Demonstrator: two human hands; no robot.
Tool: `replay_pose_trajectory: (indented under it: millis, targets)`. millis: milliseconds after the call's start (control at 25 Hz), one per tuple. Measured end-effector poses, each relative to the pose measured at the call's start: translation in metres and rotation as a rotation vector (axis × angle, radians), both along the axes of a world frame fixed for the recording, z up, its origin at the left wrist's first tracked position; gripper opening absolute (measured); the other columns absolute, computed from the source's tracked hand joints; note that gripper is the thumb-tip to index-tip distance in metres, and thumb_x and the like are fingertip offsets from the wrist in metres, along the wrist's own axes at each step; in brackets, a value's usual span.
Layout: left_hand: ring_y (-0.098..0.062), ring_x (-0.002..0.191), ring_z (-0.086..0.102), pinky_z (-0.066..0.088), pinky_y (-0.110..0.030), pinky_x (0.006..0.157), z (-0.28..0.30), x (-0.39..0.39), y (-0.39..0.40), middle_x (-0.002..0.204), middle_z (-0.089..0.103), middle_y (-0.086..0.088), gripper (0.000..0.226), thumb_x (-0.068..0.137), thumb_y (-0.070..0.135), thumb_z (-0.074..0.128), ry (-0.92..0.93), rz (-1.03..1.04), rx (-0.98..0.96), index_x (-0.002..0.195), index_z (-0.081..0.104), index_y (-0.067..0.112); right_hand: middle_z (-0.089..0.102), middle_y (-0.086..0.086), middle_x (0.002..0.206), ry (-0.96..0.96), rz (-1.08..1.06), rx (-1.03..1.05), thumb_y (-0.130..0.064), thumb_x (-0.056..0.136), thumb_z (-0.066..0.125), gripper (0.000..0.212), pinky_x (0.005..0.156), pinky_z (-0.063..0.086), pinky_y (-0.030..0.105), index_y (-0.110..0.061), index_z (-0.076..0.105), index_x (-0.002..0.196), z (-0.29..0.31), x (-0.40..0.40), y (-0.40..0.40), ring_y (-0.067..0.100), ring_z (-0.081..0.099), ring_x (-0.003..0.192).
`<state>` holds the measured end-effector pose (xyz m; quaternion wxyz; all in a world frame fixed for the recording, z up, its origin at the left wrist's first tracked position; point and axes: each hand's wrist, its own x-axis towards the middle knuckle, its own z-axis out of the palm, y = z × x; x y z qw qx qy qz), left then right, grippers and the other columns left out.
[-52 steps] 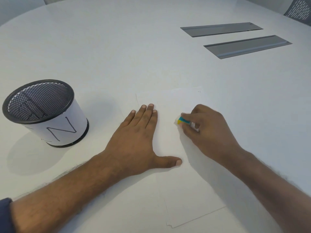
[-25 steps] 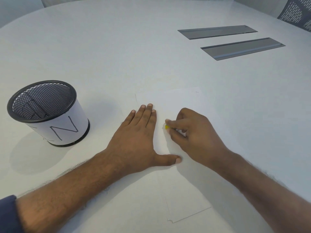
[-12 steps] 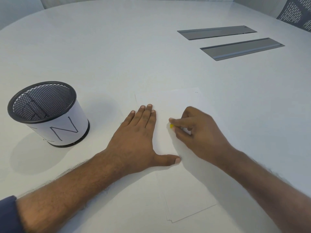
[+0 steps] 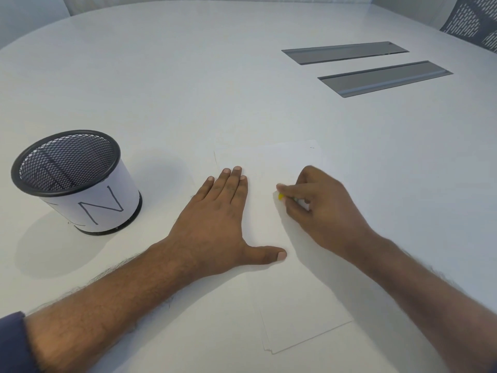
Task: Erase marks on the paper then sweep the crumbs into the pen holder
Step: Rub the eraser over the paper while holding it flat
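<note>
1. Both hands are on the paper [image 4: 293,313], a white sheet lying flat on the white counter [image 4: 188,76].
2. Left hand [image 4: 215,222] lies palm down with its fingers straight and together and its thumb spread out to the side, pressing the left part of the sheet.
3. Right hand [image 4: 322,211] has its fingers curled, pinching a small eraser [image 4: 281,196]; only a yellow tip shows past the fingertips, touching the paper just beside the left hand's fingers.
4. Marks on the sheet are hard to make out: a tiny dark speck sits near its far right corner, and a thin line runs along its far left edge.
5. Pen holder [image 4: 80,184], a black mesh cup wrapped in a white label with a letter N drawn on it, stands upright on the counter to the left, well apart from the paper.
6. Two grey slots [image 4: 376,65] are set in the counter at the far right, side by side.
7. Crumbs cannot be told.
</note>
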<state>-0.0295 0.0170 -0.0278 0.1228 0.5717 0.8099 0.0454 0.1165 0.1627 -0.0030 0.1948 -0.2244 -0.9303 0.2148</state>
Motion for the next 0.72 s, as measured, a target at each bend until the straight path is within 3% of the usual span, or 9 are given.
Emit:
replay_pose_trajectory:
  millis: [120, 320, 560, 720]
  targets:
    - [-0.009, 0.150, -0.031, -0.013, -0.035, 0.125, 0.001, 0.001, -0.001, 0.166, -0.031, 0.001, 0.145, 0.053, 0.106, 0.011, -0.008, 0.002, 0.001, 0.160, -0.019, 0.013, 0.053, 0.009, 0.082, 0.004, -0.090, -0.011, -0.015, 0.092, 0.061, 0.021, 0.071, 0.047, 0.037, -0.015, 0.074, 0.108, 0.000, -0.004, 0.010, 0.021, 0.054, 0.075]
    - [-0.010, 0.151, -0.029, -0.012, -0.036, 0.125, 0.000, 0.001, 0.000, 0.167, -0.030, -0.001, 0.145, 0.052, 0.106, 0.008, 0.001, 0.002, 0.006, 0.160, -0.017, 0.012, 0.047, -0.003, 0.076, -0.026, 0.147, 0.019, -0.020, 0.092, 0.058, 0.020, 0.059, 0.040, 0.024, -0.016, 0.073, 0.105, 0.000, 0.008, -0.027, 0.014, 0.049, 0.071]
    - [-0.010, 0.151, -0.030, -0.012, -0.036, 0.125, 0.000, 0.001, 0.000, 0.166, -0.031, 0.000, 0.146, 0.052, 0.106, 0.009, 0.002, 0.003, -0.003, 0.160, -0.018, 0.012, 0.054, 0.009, 0.084, -0.011, -0.083, -0.019, -0.013, 0.092, 0.061, 0.021, 0.074, 0.047, 0.039, -0.013, 0.074, 0.108, 0.004, -0.001, 0.007, 0.022, 0.055, 0.079]
    - [-0.011, 0.152, -0.028, -0.011, -0.036, 0.126, 0.000, 0.001, 0.000, 0.167, -0.029, -0.002, 0.146, 0.052, 0.106, 0.008, 0.003, 0.001, -0.001, 0.160, -0.016, 0.011, 0.050, -0.001, 0.078, -0.020, 0.147, -0.039, -0.016, 0.089, 0.061, 0.019, 0.064, 0.041, 0.022, -0.017, 0.074, 0.104, 0.001, 0.008, -0.025, 0.011, 0.050, 0.073]
